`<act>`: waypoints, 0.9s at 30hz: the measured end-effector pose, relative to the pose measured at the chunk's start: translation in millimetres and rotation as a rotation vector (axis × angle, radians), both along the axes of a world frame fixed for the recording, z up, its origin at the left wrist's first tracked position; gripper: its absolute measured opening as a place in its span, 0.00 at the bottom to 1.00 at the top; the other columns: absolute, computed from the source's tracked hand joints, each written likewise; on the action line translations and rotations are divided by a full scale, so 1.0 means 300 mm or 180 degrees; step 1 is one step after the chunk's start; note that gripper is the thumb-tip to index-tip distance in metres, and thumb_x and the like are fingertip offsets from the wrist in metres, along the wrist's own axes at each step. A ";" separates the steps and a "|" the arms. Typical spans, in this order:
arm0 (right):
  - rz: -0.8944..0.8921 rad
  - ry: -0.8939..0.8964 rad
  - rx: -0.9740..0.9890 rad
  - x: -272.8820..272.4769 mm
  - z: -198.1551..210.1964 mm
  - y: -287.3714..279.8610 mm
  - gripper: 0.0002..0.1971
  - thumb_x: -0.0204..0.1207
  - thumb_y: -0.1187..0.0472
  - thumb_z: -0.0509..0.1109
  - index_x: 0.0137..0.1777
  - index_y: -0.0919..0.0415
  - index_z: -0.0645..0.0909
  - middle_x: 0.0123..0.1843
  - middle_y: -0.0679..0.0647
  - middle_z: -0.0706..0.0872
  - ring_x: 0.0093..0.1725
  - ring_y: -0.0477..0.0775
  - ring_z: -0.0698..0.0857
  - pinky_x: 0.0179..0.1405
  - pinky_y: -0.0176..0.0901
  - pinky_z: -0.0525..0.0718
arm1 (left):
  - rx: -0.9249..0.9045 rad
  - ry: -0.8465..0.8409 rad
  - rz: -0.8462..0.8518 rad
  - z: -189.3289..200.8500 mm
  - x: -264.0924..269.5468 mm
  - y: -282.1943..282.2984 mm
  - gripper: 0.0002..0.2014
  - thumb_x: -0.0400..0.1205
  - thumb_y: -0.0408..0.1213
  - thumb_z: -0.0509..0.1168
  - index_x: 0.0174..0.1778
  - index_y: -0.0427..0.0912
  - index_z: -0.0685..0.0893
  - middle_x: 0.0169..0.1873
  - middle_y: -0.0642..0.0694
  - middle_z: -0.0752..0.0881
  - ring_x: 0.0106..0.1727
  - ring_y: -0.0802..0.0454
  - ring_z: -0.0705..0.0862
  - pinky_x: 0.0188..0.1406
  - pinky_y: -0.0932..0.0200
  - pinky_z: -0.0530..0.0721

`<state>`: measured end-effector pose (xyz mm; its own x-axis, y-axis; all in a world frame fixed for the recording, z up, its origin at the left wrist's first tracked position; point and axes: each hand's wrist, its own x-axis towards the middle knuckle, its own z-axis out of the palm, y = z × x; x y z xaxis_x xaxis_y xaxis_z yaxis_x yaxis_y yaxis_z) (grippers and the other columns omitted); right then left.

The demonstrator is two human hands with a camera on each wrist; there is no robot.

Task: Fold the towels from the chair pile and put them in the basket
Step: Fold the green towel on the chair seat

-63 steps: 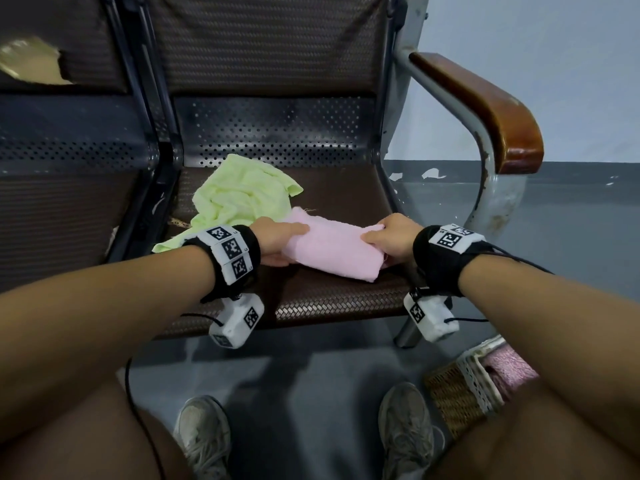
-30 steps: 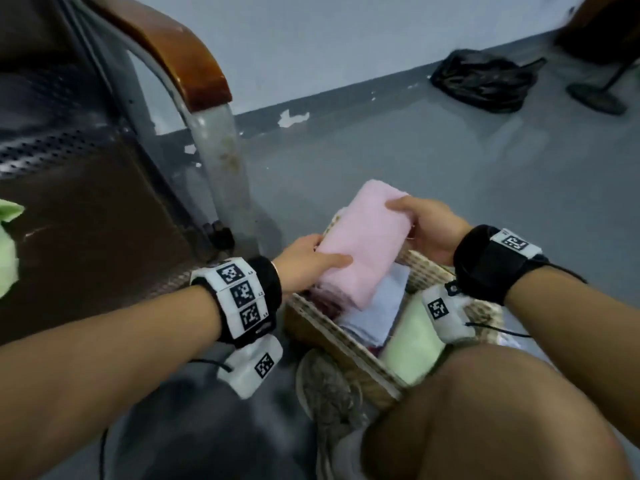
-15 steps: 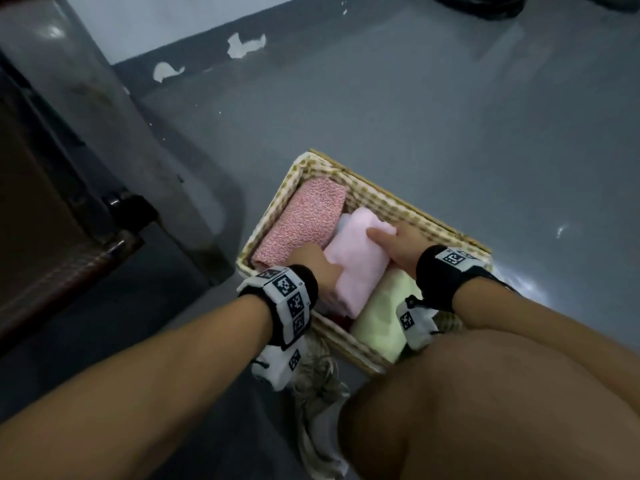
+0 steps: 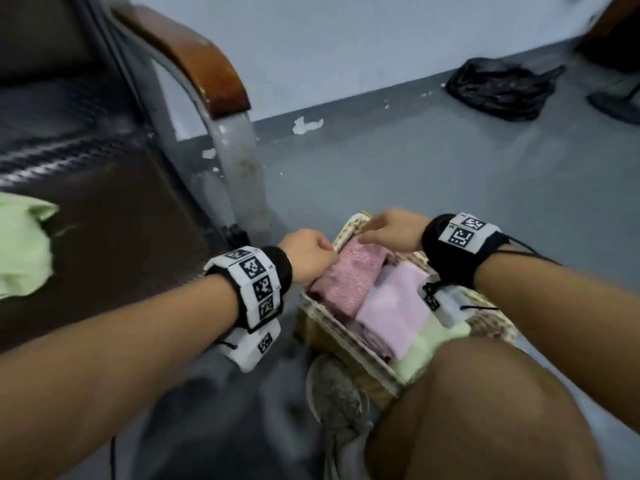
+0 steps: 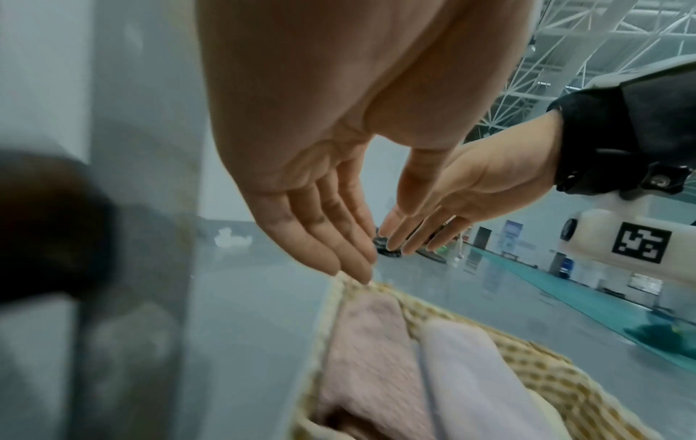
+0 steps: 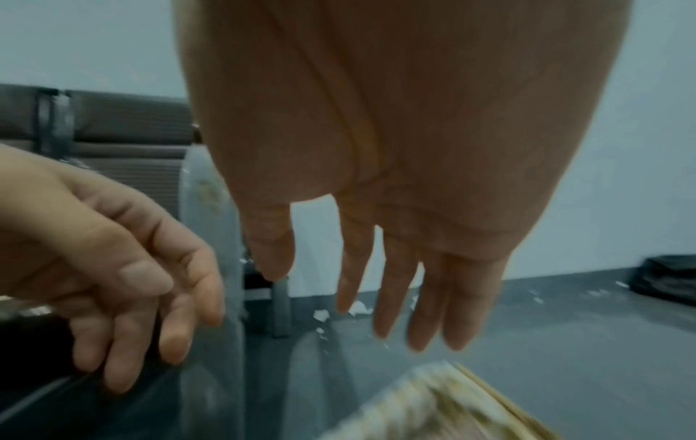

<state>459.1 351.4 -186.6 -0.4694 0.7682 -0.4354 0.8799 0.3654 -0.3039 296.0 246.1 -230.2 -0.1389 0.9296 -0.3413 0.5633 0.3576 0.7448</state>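
The wicker basket stands on the floor by my right knee. A textured pink towel, a light pink towel and a pale green towel lie folded side by side in it. My left hand hovers over the basket's near-left corner and holds nothing. My right hand hangs over the far end with straight fingers, also holding nothing. The left wrist view shows my left hand with straight fingers above the towels. A crumpled green towel lies on the chair seat.
The brown chair seat is at the left, with its wooden armrest and metal leg close to the basket. A black bag lies on the grey floor by the wall. My shoe sits in front of the basket.
The light pink towel went from the chair seat into the basket beside the textured pink one. Both hands let go of it and rose above the basket.
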 end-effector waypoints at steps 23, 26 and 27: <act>0.2098 0.0510 -0.0446 -1.309 -0.090 -0.568 0.15 0.81 0.57 0.69 0.66 0.55 0.85 0.61 0.52 0.88 0.58 0.51 0.84 0.59 0.39 0.79 | -0.0968 0.1756 0.1484 -0.057 -1.104 -0.766 0.23 0.84 0.47 0.64 0.74 0.42 0.78 0.69 0.39 0.81 0.69 0.37 0.79 0.66 0.50 0.78; 0.2109 0.0515 -0.0439 -1.364 -0.114 -0.559 0.18 0.80 0.56 0.70 0.69 0.56 0.82 0.65 0.54 0.87 0.63 0.54 0.84 0.65 0.42 0.79 | -0.0859 0.1923 0.1610 -0.073 -1.140 -0.777 0.13 0.85 0.46 0.63 0.57 0.44 0.87 0.56 0.41 0.87 0.60 0.38 0.85 0.52 0.51 0.81; 0.2130 0.0499 -0.0449 -1.376 -0.120 -0.561 0.20 0.80 0.55 0.71 0.71 0.55 0.80 0.65 0.55 0.86 0.65 0.55 0.84 0.68 0.45 0.79 | -0.0793 0.1946 0.1654 -0.071 -1.142 -0.774 0.12 0.86 0.45 0.62 0.55 0.43 0.86 0.54 0.41 0.87 0.58 0.38 0.84 0.51 0.51 0.81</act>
